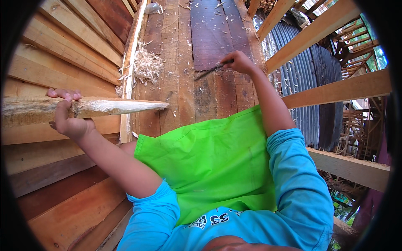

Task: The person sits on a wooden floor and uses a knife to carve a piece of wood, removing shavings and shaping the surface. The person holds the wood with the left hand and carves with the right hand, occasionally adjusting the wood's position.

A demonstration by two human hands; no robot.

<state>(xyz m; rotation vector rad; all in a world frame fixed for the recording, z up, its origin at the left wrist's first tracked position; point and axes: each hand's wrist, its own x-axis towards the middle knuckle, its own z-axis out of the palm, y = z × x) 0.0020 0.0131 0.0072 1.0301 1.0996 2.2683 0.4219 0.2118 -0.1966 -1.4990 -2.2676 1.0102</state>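
My left hand (72,119) is wrapped around a long wooden pole (113,107). The pole lies level across the left side, its whittled pale end tapering to a tip over the floorboards. Bark-brown wood shows on its far left part. My right hand (240,62) is closed round the handle of a dark, slim-bladed knife (208,72), held low over the planks. The blade points left and toward me, apart from the pole. A bright green cloth (213,159) covers my lap.
A heap of curled wood shavings (147,65) lies on the plank floor (169,50), beside a pale beam (129,62). A board wall (63,54) rises on the left. Wooden rails (335,94) and corrugated metal sheets (301,62) stand on the right.
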